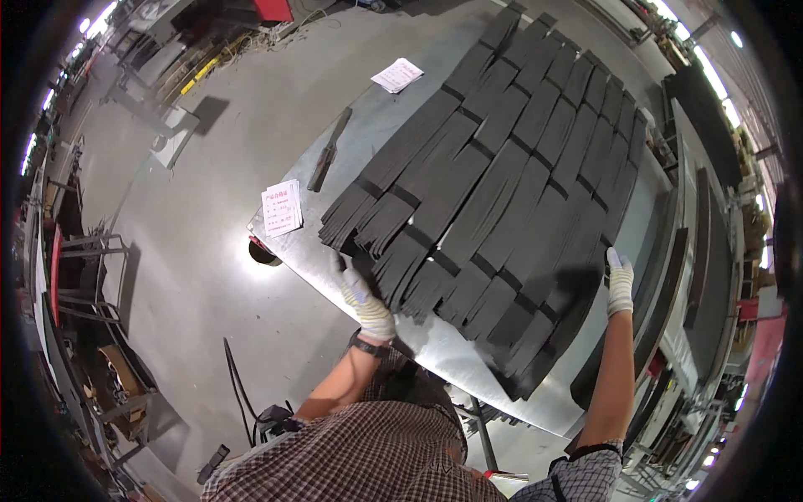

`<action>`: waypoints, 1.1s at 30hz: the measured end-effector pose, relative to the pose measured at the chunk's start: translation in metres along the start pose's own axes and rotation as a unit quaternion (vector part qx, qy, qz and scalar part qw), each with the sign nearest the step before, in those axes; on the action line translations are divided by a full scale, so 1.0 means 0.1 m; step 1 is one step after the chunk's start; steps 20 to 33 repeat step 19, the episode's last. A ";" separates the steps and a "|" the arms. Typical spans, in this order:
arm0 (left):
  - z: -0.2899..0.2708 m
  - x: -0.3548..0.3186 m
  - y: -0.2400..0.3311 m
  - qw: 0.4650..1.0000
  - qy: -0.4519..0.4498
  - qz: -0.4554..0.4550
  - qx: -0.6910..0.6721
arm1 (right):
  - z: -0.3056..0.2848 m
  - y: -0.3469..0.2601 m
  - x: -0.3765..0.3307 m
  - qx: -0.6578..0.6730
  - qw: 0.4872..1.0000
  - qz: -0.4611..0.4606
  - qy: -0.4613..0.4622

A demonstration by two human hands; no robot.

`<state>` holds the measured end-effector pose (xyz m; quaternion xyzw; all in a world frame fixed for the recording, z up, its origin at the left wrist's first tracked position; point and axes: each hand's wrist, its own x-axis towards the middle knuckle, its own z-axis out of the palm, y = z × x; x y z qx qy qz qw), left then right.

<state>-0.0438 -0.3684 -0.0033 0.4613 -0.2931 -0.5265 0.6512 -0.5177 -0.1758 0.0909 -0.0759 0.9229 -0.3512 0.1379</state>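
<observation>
A wide layer of flat black strips, sorted into bundles with dark bands across them, covers most of the metal table. My left hand, in a pale striped work glove, is at the near left ends of the strips, its fingers stretched out beside them. At the right edge of the layer, my right hand, gloved alike, lies with straight fingers against the outer bundle. Neither hand appears to hold anything, though the left fingertips are partly lost against the dark strips.
One stack of printed paper slips lies at the table's left corner, another paper stack farther back. Between them lies a dark, long-bladed tool. Racks with long dark panels stand on the right; metal frames line the left.
</observation>
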 end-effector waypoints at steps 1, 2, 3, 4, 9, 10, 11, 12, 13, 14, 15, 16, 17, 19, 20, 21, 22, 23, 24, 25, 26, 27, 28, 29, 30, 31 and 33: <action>0.09 0.03 -0.02 0.998 0.019 0.008 0.059 | 0.03 0.05 0.05 0.022 0.999 -0.043 -0.014; 0.17 0.01 -0.03 0.996 0.031 0.024 0.080 | 0.06 0.16 0.04 0.046 0.997 -0.059 -0.012; 0.14 0.01 0.01 0.999 0.031 -0.008 0.031 | 0.06 0.28 0.01 0.066 0.995 -0.079 -0.004; 0.13 0.02 0.03 0.998 0.025 -0.032 -0.040 | 0.03 0.39 -0.04 0.128 0.988 -0.075 -0.040; -0.51 1.35 0.59 0.955 -0.175 0.071 0.227 | -0.05 1.25 -0.47 0.286 0.941 0.090 -0.158; -0.38 1.78 0.64 0.932 -0.290 0.069 0.207 | -0.03 1.34 -0.52 0.322 0.924 0.104 -0.177; -0.18 2.13 0.65 0.900 -0.376 -0.007 0.220 | 0.02 1.37 -0.52 0.342 0.920 0.064 -0.180; 0.10 2.42 0.54 0.865 -0.440 -0.068 0.231 | 0.09 1.38 -0.52 0.352 0.922 0.068 -0.147; 0.39 2.71 0.43 0.800 -0.552 -0.069 0.223 | 0.15 1.35 -0.51 0.381 0.906 0.043 -0.178; 0.65 2.88 0.26 0.769 -0.582 -0.091 0.247 | 0.20 1.31 -0.49 0.407 0.893 0.030 -0.190; 0.93 3.01 0.05 0.737 -0.614 -0.113 0.261 | 0.26 1.27 -0.44 0.450 0.864 -0.005 -0.226; 1.19 3.12 -0.18 0.701 -0.634 -0.139 0.295 | 0.34 1.21 -0.36 0.463 0.861 0.019 -0.210; 1.42 3.21 -0.42 0.721 -0.610 -0.183 0.273 | 0.38 1.17 -0.26 0.489 0.843 0.020 -0.223; 1.66 3.29 -0.89 0.706 -0.620 -0.176 0.295 | 0.37 1.09 -0.02 0.516 0.809 0.033 -0.278; 1.66 3.29 -0.89 0.706 -0.620 -0.176 0.295 | 0.37 1.09 -0.02 0.516 0.809 0.033 -0.278; 1.66 3.29 -0.89 0.706 -0.620 -0.176 0.295 | 0.37 1.09 -0.02 0.516 0.809 0.033 -0.278; 1.66 3.29 -0.89 0.706 -0.620 -0.176 0.295 | 0.37 1.09 -0.02 0.516 0.809 0.033 -0.278; 1.66 3.29 -0.89 0.706 -0.620 -0.176 0.295 | 0.37 1.09 -0.02 0.516 0.809 0.033 -0.278; 1.66 3.29 -0.89 0.706 -0.620 -0.176 0.295 | 0.37 1.09 -0.02 0.516 0.809 0.033 -0.278; 1.66 3.29 -0.89 0.706 -0.620 -0.176 0.295 | 0.37 1.09 -0.02 0.516 0.809 0.033 -0.278; 1.66 3.29 -0.89 0.706 -0.620 -0.176 0.295 | 0.37 1.09 -0.02 0.516 0.809 0.033 -0.278; 1.66 3.29 -0.89 0.706 -0.620 -0.176 0.295 | 0.37 1.09 -0.02 0.516 0.809 0.033 -0.278; 1.66 3.29 -0.89 0.706 -0.620 -0.176 0.295 | 0.37 1.09 -0.02 0.516 0.809 0.033 -0.278; 1.66 3.29 -0.89 0.706 -0.620 -0.176 0.295 | 0.37 1.09 -0.02 0.516 0.809 0.033 -0.278; 1.66 3.29 -0.89 0.706 -0.620 -0.176 0.295 | 0.37 1.09 -0.02 0.516 0.809 0.033 -0.278; 1.66 3.29 -0.89 0.706 -0.620 -0.176 0.295 | 0.37 1.09 -0.02 0.516 0.809 0.033 -0.278; 1.66 3.29 -0.89 0.706 -0.620 -0.176 0.295 | 0.37 1.09 -0.02 0.516 0.809 0.033 -0.278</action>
